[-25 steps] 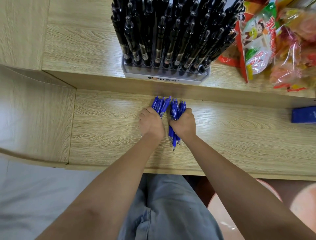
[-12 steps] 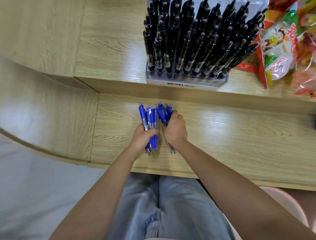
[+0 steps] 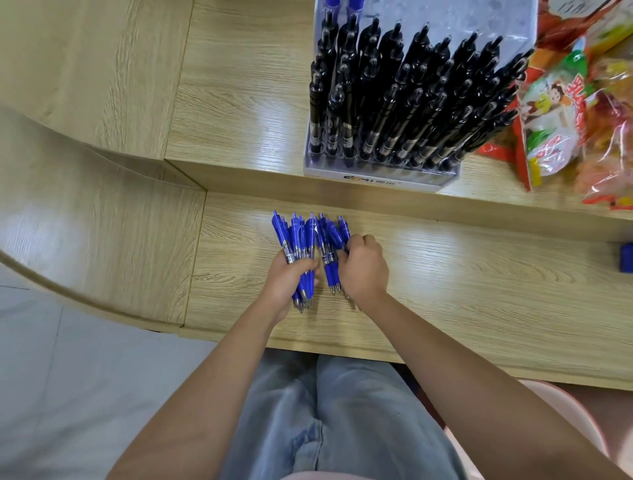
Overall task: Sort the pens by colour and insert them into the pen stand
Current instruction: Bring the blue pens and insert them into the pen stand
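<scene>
Pale wood-grain desk fills the scene, stepping up at the back to a raised ledge of the same wood. On the lower level, close to the step, a seated person in light jeans holds the blue pens in two lots. The left hand has its fingers wrapped round the left bundle. The right hand curls its fingers over the right bundle, just beside the first. Every pen lies the same way, clip and push-button toward the ledge, metal tip toward the person. Each has a blue top, a clear barrel with a printed band and a blue rubber grip.

Up on the ledge stands the pen stand, clear plastic with a white logo strip along its front. It is packed with black pens that lean to the right. Two blue tops show at its far left corner. Bright snack packets lie just beside it on the right. A dark blue box sits at the desk's right edge.
</scene>
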Motion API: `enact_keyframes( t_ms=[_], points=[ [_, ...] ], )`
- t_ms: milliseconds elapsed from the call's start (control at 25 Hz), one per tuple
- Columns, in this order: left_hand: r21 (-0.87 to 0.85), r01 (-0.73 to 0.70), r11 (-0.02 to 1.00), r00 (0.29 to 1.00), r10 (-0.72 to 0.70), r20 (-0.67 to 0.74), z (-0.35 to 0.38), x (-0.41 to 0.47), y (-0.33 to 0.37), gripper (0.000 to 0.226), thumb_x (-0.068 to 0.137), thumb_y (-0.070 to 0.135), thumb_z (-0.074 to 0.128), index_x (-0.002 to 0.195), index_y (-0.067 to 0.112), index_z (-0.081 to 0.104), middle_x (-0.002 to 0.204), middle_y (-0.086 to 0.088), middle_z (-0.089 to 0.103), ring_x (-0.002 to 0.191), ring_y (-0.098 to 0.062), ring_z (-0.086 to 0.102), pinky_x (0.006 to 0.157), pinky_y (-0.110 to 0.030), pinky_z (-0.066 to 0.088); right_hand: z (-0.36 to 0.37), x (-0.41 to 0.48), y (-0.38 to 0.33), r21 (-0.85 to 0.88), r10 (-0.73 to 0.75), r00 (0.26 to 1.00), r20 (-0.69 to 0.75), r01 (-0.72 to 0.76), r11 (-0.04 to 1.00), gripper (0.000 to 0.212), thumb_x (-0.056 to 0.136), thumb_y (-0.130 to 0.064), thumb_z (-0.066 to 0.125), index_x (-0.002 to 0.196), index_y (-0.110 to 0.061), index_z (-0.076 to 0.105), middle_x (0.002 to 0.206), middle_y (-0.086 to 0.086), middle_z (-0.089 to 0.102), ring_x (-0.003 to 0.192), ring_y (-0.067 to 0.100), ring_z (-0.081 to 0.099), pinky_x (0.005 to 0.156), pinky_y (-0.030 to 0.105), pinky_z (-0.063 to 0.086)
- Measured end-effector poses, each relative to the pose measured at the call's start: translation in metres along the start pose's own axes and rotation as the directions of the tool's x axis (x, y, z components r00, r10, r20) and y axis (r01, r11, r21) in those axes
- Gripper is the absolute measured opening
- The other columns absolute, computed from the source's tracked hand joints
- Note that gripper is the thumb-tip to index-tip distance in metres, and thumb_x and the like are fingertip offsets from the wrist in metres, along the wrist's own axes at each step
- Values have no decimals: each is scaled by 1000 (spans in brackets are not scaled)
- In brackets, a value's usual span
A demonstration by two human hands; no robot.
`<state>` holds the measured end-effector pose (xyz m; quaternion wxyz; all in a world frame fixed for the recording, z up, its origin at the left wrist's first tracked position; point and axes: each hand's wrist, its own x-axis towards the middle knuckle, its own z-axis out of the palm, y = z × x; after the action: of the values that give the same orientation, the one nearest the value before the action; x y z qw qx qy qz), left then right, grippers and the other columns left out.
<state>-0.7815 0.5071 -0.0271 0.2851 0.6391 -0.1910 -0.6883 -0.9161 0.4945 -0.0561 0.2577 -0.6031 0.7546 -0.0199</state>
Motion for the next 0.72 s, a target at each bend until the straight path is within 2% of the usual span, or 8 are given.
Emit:
enact_keyframes(
  t_ms=[80,120,200,280,400,520,640,720],
  points=[
    [-15,-4,1000,1000,5,14,-1,-3,2,10,84,-2,58,86,7,60,67,-9,60,66,-22,57,71,-39,50,-10,-2,-1,128,31,999,-21,-28,991,24,92,-22,56,105,-3,61,108,13,56,99,26,52,78,32,46],
    [-22,-5,1000,1000,6,25,0,-5,5,10,84,-2,58,88,7,60,69,-9,61,67,-23,57,73,-41,50,-19,-4,-2,228,45,999,-12,-41,973,21,91,-21,58,101,-3,62,103,11,57,93,22,52,77,26,44],
    [-19,-4,1000,1000,5,30,2,-11,12,12,86,4,60,97,7,62,76,-9,64,69,-21,60,77,-42,51,-47,-13,-7,451,58,997,59,-78,889,15,91,-17,59,98,-4,62,88,2,58,77,10,51,65,8,39],
    [-9,-16,1000,1000,16,23,6,-24,24,16,88,12,64,104,11,63,81,-4,69,70,-16,64,77,-39,54,-84,-27,-10,572,4,999,52,-33,819,11,91,-14,59,98,-5,61,76,-7,56,67,2,49,61,5,39],
    [-25,-50,998,997,51,60,12,-59,51,14,88,16,65,101,13,63,74,4,69,68,-13,65,69,-33,56,-147,-47,-14,654,-117,992,-47,119,747,17,90,-12,61,105,-16,56,80,-2,63,67,5,55,63,11,44],
    [-58,-87,995,987,93,128,20,-101,80,8,87,13,64,93,9,62,67,-1,65,63,-15,61,60,-28,55,-211,-58,-30,686,-234,957,-174,288,669,26,86,-11,63,101,-30,52,76,5,65,71,24,58,64,30,47],
    [-102,-140,985,971,157,183,27,-136,109,4,86,11,63,84,8,62,64,-7,59,56,-17,56,52,-26,50,-263,-58,-56,689,-284,910,-302,414,595,20,77,-17,60,89,-31,52,75,18,62,70,37,56,60,39,47],
    [-141,-178,974,960,204,194,28,-150,129,10,84,14,67,76,8,62,63,-9,58,54,-18,55,49,-25,48,-292,-49,-74,722,-262,880,-396,475,503,17,77,-15,59,86,-27,52,76,25,59,63,36,54,56,40,47]
  ],
)
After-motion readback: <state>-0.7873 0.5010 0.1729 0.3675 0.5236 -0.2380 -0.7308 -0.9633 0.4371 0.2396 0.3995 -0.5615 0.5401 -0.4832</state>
